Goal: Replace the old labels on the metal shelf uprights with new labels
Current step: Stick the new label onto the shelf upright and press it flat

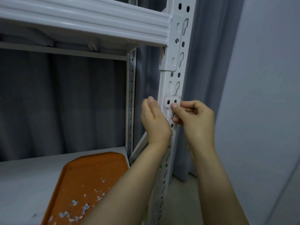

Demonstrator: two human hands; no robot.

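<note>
Both hands at the white perforated metal shelf upright point(174, 82). The left hand point(154, 120), fingers loosely curled, braces its edge; the right hand point(193, 117), at its 3 o'clock, presses a thumb on the small white label point(172, 102). At 7 o'clock lies an orange plastic tray point(81, 179) bearing paper scraps point(78, 210).

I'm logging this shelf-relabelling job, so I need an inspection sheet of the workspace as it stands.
Surface: white shelf board carrying an orange tray.
Job's things: white perforated upright; label patch with ragged edges on it.
Clutter: torn label scraps in the tray.
Hands: left hand braces the upright; right hand thumb presses at the patch.
Cables: nothing seen.
Surroundings: grey curtain, pale wall.
</note>
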